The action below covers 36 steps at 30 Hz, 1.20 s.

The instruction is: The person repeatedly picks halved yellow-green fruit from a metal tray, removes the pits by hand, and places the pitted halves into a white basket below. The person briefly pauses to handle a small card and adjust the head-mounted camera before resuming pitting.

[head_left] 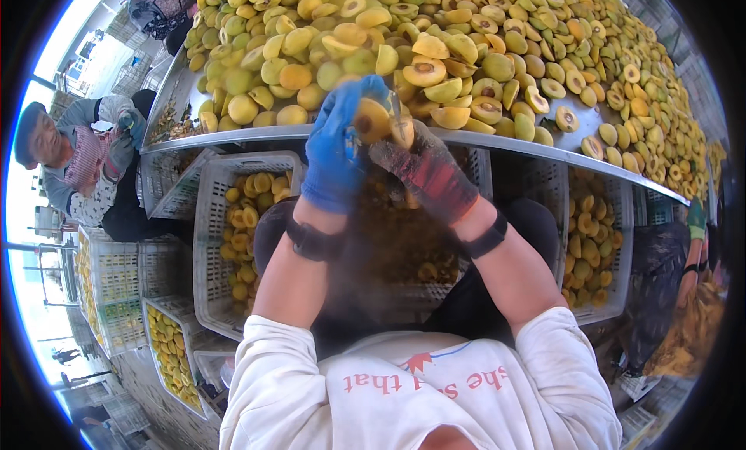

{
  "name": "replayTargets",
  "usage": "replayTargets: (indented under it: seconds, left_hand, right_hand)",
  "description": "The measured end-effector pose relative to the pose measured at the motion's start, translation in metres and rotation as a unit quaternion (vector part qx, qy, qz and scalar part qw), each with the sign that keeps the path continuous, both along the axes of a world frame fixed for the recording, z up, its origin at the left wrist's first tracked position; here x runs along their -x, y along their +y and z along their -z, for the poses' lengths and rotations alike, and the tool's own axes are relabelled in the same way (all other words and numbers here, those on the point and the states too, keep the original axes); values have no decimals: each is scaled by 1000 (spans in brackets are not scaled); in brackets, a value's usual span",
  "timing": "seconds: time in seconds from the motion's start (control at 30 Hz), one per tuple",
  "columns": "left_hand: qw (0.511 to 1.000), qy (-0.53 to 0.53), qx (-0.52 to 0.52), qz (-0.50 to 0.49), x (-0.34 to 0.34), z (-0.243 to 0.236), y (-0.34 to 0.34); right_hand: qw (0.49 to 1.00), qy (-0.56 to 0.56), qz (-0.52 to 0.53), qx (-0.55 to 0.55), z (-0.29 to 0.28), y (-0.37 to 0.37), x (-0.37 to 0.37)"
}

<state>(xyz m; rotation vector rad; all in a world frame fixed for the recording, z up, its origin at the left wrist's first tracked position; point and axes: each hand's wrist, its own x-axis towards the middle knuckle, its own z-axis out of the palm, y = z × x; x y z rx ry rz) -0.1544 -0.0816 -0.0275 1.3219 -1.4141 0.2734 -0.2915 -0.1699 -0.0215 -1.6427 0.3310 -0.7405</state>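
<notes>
My left hand (336, 147), in a blue glove, is closed around a yellow stone-fruit half (371, 121) with a dark hollow in its cut face. Close beside it, my right hand (429, 170) wears a dirty red and grey glove. Its fingers are closed at a second cut fruit piece (402, 131). A thin, blade-like metal sliver (394, 104) shows between the two hands; its other end is hidden. Both hands are held over the near edge of a metal table (256, 135), which bears a large heap of halved yellow-green fruit (486, 69). Some blur covers the left glove.
White plastic crates of fruit halves stand under the table, one left (203, 271) and one right (619, 294). Between my knees, more fruit lies low in shadow. Stacked crates (116, 294) are farther left. A co-worker (85, 155) sits at left; another person's arm (691, 256) shows at right.
</notes>
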Motion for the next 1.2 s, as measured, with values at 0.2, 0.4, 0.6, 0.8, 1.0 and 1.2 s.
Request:
replayTargets:
  seconds: [0.2, 0.4, 0.6, 0.8, 1.0, 1.2]
  left_hand:
    - [993, 71, 30, 84, -5, 6, -3]
    - [948, 269, -21, 171, -9, -3, 10]
    - [901, 398, 8, 172, -2, 0, 7]
    - [859, 495, -22, 132, 16, -11, 7]
    - [883, 451, -56, 118, 17, -17, 9]
    - [896, 410, -98, 137, 11, -20, 17]
  right_hand:
    - [975, 137, 60, 163, -4, -9, 9]
    - [912, 86, 123, 382, 2, 6, 10]
    - [933, 180, 66, 306, -1, 19, 6]
    - [974, 155, -52, 157, 0, 15, 8]
    - [979, 124, -163, -13, 6, 11, 6]
    - [984, 106, -143, 29, 17, 18, 1]
